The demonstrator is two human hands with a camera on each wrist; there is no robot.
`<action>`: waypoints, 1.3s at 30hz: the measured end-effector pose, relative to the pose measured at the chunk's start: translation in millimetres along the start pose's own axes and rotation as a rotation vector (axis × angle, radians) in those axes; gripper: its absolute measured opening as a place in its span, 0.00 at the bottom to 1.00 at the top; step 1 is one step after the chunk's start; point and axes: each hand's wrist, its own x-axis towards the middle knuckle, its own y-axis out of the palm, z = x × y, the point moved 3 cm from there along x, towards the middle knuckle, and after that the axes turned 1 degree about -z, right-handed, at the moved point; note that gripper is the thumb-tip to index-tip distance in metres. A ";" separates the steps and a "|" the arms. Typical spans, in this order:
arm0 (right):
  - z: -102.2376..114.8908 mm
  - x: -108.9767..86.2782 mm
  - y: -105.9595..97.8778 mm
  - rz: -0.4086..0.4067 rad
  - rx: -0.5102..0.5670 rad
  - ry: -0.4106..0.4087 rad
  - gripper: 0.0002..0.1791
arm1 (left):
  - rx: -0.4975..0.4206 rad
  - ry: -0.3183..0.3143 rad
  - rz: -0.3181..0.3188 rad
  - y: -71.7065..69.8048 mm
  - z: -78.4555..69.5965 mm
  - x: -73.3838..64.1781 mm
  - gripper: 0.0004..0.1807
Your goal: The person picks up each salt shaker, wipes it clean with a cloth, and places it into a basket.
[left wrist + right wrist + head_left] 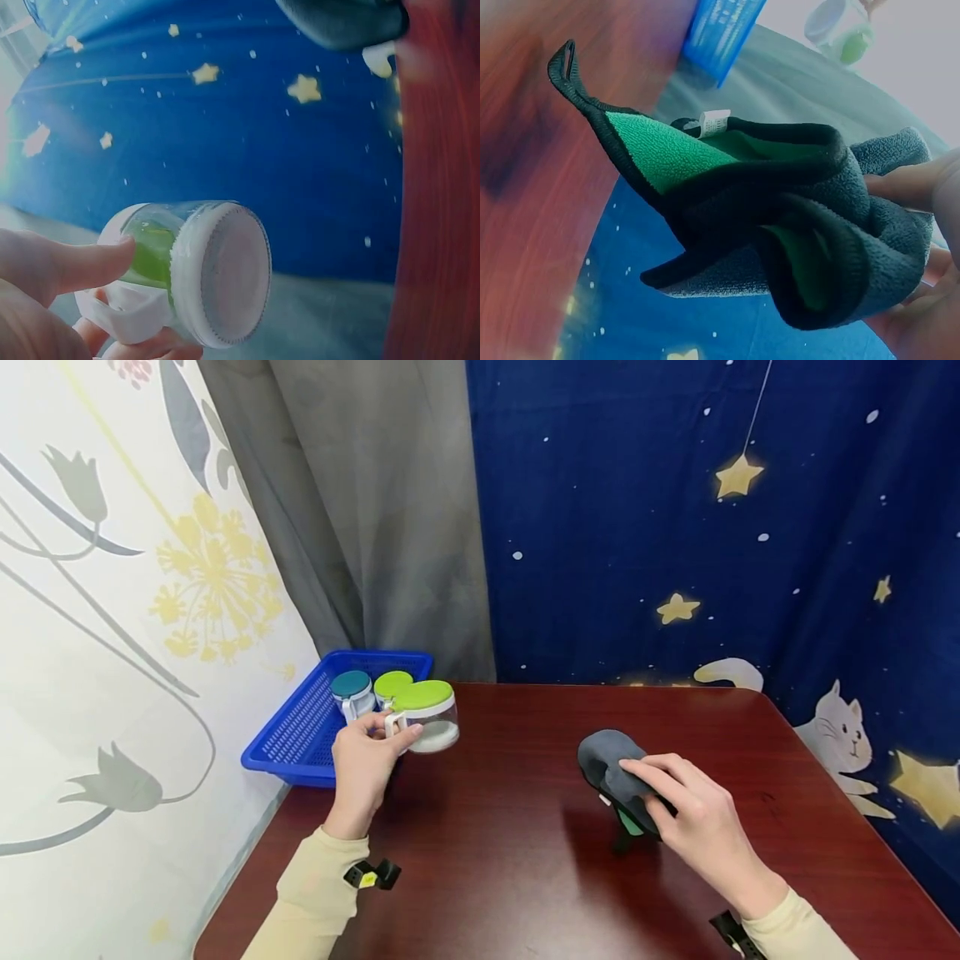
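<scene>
By its white handle, my left hand (365,766) grips a clear jar (438,731) with a lime-green lid, held up near the basket. The left wrist view shows the underside of this jar (232,277), with the thumb (97,266) on its side and white contents inside. On the right, my right hand (701,814) pinches a bunched cleaning cloth (611,760) above the table. Close up, the cloth (780,195) is grey outside and green inside, with black edging, a hanging loop and a small white tag.
A blue plastic basket (292,735) stands at the table's back left. In it are a teal-lidded jar (352,693) and a second green-lidded jar (392,682). The reddish-brown table (495,860) meets a patterned wall covering on the left and curtains (615,527) behind.
</scene>
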 end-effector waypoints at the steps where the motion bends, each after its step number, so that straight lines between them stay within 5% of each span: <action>1: -2.2 0.3 -1.5 0.002 -0.006 0.001 0.36 | 0.026 0.016 -0.024 -3.0 1.4 4.1 0.20; 8: -16.0 1.3 -10.6 0.021 -0.053 0.001 0.37 | 0.150 0.095 -0.202 -22.5 13.3 31.7 0.20; 19: -33.1 -0.7 -20.6 0.112 -0.139 0.013 0.37 | 0.283 0.031 -0.279 -47.3 45.3 81.3 0.25; 29: -41.2 -0.6 -23.7 0.185 -0.181 0.037 0.35 | 0.384 -0.100 -0.239 -54.6 76.4 113.1 0.21; 39: -46.1 0.7 -21.6 0.178 -0.184 -0.001 0.36 | 0.511 -0.107 -0.138 -45.2 106.4 131.7 0.18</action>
